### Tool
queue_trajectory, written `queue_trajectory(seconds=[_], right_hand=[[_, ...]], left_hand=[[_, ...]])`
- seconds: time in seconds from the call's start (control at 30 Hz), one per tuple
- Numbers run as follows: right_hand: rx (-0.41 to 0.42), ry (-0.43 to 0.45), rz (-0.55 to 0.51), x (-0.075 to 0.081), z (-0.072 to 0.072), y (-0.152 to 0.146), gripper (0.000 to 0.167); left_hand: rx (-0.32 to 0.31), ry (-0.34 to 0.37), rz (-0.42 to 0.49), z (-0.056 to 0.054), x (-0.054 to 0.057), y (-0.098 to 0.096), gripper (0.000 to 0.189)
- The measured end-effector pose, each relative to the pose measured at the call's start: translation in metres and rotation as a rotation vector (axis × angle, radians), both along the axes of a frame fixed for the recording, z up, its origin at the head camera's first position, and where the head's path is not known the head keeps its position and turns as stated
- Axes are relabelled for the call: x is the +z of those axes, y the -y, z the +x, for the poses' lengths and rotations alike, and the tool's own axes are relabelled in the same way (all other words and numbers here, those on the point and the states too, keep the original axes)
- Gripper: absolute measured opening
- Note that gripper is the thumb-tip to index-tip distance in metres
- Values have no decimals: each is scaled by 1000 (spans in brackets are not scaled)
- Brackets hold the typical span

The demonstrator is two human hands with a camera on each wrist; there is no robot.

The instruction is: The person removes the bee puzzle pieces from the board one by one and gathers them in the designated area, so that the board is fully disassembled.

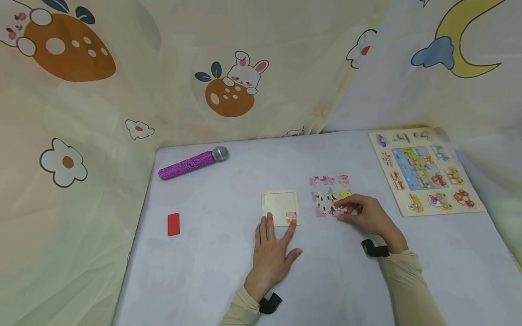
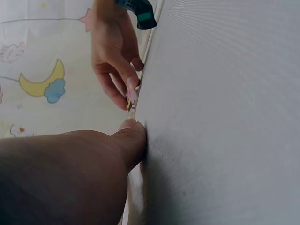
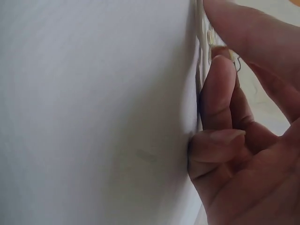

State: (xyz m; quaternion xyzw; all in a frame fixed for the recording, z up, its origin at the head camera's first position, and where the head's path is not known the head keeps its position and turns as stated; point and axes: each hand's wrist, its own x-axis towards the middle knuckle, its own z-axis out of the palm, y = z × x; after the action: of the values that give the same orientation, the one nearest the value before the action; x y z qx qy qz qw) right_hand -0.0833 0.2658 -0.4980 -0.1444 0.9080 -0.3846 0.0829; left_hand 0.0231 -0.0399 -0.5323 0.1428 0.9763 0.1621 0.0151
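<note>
A small square puzzle tray [image 1: 280, 192] with a pale wooden rim lies mid-table. One pink and yellow puzzle piece [image 1: 291, 214] sits in its lower right corner. My left hand [image 1: 270, 258] rests with fingers stretched out, the tips on the tray's near edge and the index finger by that piece. To the right, my right hand [image 1: 364, 215] pinches a puzzle piece [image 2: 131, 99] between thumb and fingers at the near right of the loose pieces [image 1: 327, 179], which lie in rows. In the right wrist view, the pinched piece is mostly hidden behind the fingers.
A larger wooden picture board [image 1: 422, 203] lies at the right of the table. At the back left is a purple glitter microphone [image 1: 187, 165], and a red block [image 1: 173, 224] lies at the left. A printed curtain [image 1: 171, 90] hangs behind the white table [image 1: 212, 280].
</note>
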Motion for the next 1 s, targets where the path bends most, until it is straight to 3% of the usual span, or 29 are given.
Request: queue_trajectory(seconds=[0.3, 0.73, 1.0], right_hand=[[-6, -10, 21, -1, -3, -2, 39], [-16, -4, 48, 0, -6, -3, 31], [-25, -59, -18, 1, -3, 8, 32]], left_hand=[[2, 10, -9, -1, 1, -1, 73], [3, 4, -9, -1, 0, 0, 72], [6, 10, -18, 0, 0, 0, 74]])
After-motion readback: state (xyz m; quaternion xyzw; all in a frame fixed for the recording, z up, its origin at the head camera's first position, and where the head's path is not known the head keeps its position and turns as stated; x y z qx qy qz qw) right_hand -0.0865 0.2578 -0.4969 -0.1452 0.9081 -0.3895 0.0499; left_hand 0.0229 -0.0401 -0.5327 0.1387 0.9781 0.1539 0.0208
